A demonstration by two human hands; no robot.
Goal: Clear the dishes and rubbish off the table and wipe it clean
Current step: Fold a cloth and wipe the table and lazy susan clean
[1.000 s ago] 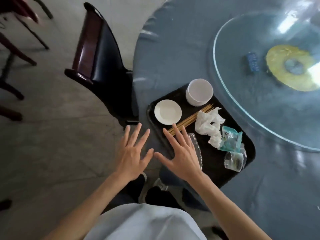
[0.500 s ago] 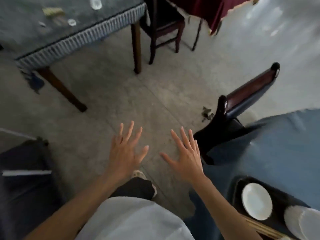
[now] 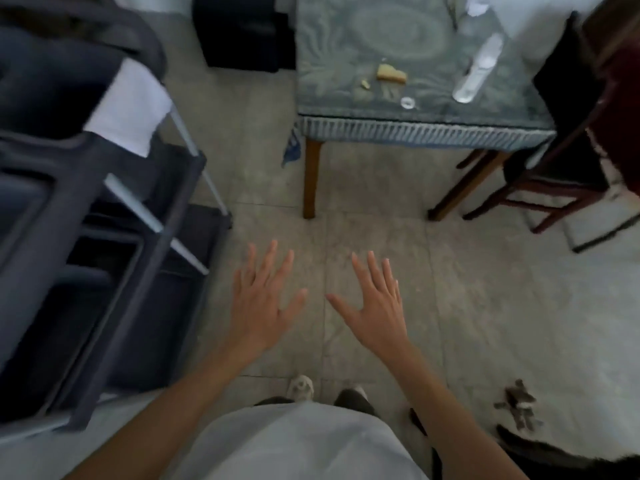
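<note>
Your left hand [image 3: 258, 299] and right hand [image 3: 375, 304] hover side by side, palms down and apart, over the grey tiled floor [image 3: 485, 306] — fingers straight and spread, holding nothing. No brand, label or writing can be read anywhere in the head view.

Ahead of you stands the square surface under a grey-blue patterned cloth with a pleated fringe [image 3: 415, 131], on brown wooden legs. On it lies a clear plastic bottle [image 3: 479, 69] on its side, its long axis running from the near edge up and away to the right; which end is the neck cannot be told through the blur. Left of it sit a yellowish scrap of food [image 3: 391, 73], a smaller crumb [image 3: 365, 85] and a small clear ring-shaped cap [image 3: 407, 102], all near the front edge.

At your left stands a dark grey plastic service cart with metal rails [image 3: 104, 237], a white cloth [image 3: 130, 109] draped over its top edge. A dark wooden chair [image 3: 561, 161] stands at the right of the surface. A crumpled grey scrap of litter [image 3: 517, 408] lies on the floor by your right forearm. Between your hands and the surface lies open floor — your shoe tips [image 3: 300, 388] show below.
</note>
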